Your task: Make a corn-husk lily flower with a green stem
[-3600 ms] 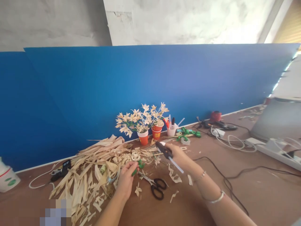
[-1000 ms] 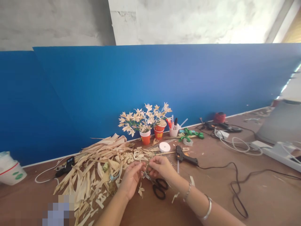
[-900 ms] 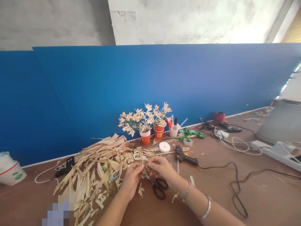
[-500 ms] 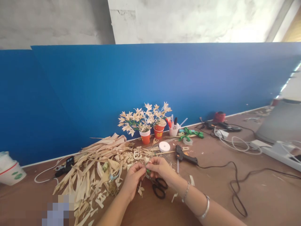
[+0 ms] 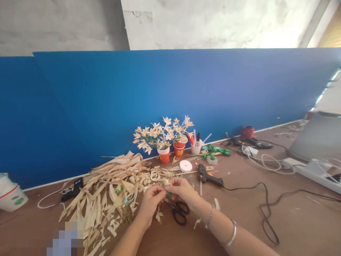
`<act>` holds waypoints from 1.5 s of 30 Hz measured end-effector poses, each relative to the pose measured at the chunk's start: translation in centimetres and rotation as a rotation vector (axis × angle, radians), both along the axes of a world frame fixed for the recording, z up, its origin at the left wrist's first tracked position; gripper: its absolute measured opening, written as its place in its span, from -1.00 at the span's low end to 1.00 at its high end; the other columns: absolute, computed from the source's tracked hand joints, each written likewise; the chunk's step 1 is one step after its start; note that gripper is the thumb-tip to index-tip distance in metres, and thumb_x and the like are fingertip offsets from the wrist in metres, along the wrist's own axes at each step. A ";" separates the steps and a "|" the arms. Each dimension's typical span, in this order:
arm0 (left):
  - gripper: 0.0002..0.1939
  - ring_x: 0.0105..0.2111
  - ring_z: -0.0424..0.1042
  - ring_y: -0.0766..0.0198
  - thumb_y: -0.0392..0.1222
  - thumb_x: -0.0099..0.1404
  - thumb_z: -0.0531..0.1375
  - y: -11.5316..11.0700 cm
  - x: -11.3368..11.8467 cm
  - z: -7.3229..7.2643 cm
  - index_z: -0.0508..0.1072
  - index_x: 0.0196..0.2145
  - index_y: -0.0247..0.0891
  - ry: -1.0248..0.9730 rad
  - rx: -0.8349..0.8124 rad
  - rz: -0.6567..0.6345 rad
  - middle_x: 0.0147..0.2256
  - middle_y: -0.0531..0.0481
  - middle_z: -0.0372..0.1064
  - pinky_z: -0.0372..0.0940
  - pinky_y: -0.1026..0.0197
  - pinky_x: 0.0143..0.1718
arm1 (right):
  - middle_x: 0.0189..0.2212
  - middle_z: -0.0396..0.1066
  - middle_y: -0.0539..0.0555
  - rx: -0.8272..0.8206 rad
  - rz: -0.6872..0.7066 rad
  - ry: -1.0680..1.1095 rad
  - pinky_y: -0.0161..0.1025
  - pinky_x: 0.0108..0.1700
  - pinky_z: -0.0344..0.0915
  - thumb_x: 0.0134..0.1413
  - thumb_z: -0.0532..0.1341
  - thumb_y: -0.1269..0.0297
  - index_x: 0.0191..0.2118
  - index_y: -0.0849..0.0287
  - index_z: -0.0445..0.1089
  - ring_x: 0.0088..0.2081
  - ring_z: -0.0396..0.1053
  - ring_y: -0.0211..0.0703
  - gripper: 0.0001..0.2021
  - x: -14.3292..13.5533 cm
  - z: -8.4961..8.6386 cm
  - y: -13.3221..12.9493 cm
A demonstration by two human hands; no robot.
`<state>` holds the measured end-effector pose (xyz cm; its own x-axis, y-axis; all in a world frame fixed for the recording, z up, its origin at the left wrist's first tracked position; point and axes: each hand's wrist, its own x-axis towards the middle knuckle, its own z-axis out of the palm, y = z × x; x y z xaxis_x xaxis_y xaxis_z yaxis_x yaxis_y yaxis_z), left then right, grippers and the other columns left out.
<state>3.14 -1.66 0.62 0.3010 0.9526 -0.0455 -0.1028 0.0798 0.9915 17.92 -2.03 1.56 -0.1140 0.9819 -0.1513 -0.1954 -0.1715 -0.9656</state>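
My left hand [image 5: 153,201] and my right hand [image 5: 181,190] meet above the brown table, fingertips pinched close together. Between them shows a small green piece [image 5: 168,193], with a bit of pale material by the right fingertips. Black-handled scissors [image 5: 181,212] lie just below my right hand, their blades partly hidden. A small pale flower [image 5: 159,215] lies under my left hand. Dried husk strips [image 5: 98,202] spread to the left. Behind the hands sits a white tape roll [image 5: 185,166], and a black glue gun [image 5: 209,176] lies to its right.
Paper cups [image 5: 163,155] hold pale flowers near the blue partition [image 5: 160,89]. A pen cup [image 5: 196,148] and green ribbon pieces [image 5: 225,152] stand behind. Black cable [image 5: 262,204] crosses the right side, near a power strip [image 5: 317,177]. A white tub [image 5: 13,199] is far left.
The view has shifted very slightly. My hands stay together in nearly the same pose, with the fingers barely changed.
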 end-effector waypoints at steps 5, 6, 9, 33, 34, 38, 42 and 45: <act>-0.81 -0.59 0.12 0.41 -0.13 0.03 0.25 -0.1 0.0 0.1 0.36 -0.56 -0.29 0.019 0.016 0.000 -0.65 0.15 0.19 0.03 0.34 -0.53 | -0.69 0.25 -0.13 -0.015 -0.007 -0.003 -0.44 -0.65 0.00 -0.36 0.39 0.14 -0.54 0.21 0.25 -0.69 0.17 -0.42 -0.66 0.0 0.2 -0.1; -0.81 -0.60 0.11 0.41 -0.13 0.03 0.25 -0.1 0.0 0.1 0.36 -0.56 -0.29 0.019 0.021 -0.002 -0.65 0.15 0.19 0.03 0.35 -0.53 | -0.69 0.25 -0.13 -0.019 -0.008 -0.007 -0.44 -0.64 0.00 -0.36 0.39 0.14 -0.55 0.21 0.25 -0.68 0.17 -0.42 -0.66 0.0 0.2 -0.1; -0.81 -0.60 0.11 0.42 -0.13 0.02 0.25 -0.2 0.1 0.2 0.36 -0.57 -0.29 0.018 0.036 0.002 -0.65 0.15 0.18 0.03 0.35 -0.53 | -0.68 0.24 -0.14 -0.036 -0.021 -0.010 -0.43 -0.64 0.01 -0.38 0.40 0.14 -0.54 0.20 0.24 -0.68 0.17 -0.42 -0.65 -0.1 0.3 -0.2; -0.73 -0.61 0.12 0.40 -0.03 0.00 0.26 0.2 0.3 -0.2 0.37 -0.55 -0.29 0.004 0.025 0.144 -0.64 0.15 0.19 0.05 0.34 -0.55 | -0.48 0.35 0.02 0.355 -0.279 -0.378 -0.29 -0.32 0.17 -0.14 0.26 0.27 -0.59 0.18 0.45 -0.37 0.27 -0.17 -0.87 -0.8 0.1 -0.5; -0.74 -0.60 0.12 0.40 -0.04 0.01 0.26 0.1 0.3 -0.2 0.37 -0.54 -0.30 0.010 0.030 0.148 -0.64 0.15 0.19 0.05 0.35 -0.54 | -0.49 0.35 0.03 0.352 -0.293 -0.368 -0.28 -0.30 0.17 -0.15 0.26 0.28 -0.60 0.17 0.46 -0.36 0.28 -0.15 -0.87 -0.9 0.2 -0.6; -0.75 -0.58 0.15 0.39 -0.03 0.02 0.25 0.1 0.4 -0.3 0.38 -0.51 -0.30 0.008 0.033 0.185 -0.62 0.14 0.21 0.08 0.34 -0.53 | -0.49 0.34 0.05 0.306 -0.365 -0.318 -0.25 -0.24 0.16 -0.17 0.27 0.24 -0.63 0.17 0.45 -0.33 0.28 -0.12 -0.84 -1.0 0.5 -0.8; -0.73 -0.59 0.16 0.38 -0.01 0.02 0.25 0.1 0.4 -0.5 0.39 -0.50 -0.30 -0.001 0.040 0.201 -0.61 0.13 0.23 0.07 0.33 -0.54 | -0.47 0.33 0.05 0.280 -0.355 -0.261 -0.23 -0.20 0.16 -0.18 0.29 0.19 -0.62 0.18 0.47 -0.30 0.28 -0.10 -0.81 -1.5 0.6 -1.1; -0.73 -0.60 0.15 0.38 -0.01 0.02 0.25 0.0 0.5 -0.4 0.39 -0.51 -0.30 0.031 0.057 0.195 -0.63 0.13 0.22 0.05 0.34 -0.55 | -0.47 0.33 0.05 0.265 -0.358 -0.208 -0.23 -0.18 0.16 -0.20 0.30 0.19 -0.63 0.19 0.48 -0.31 0.28 -0.11 -0.81 -1.9 0.5 -1.2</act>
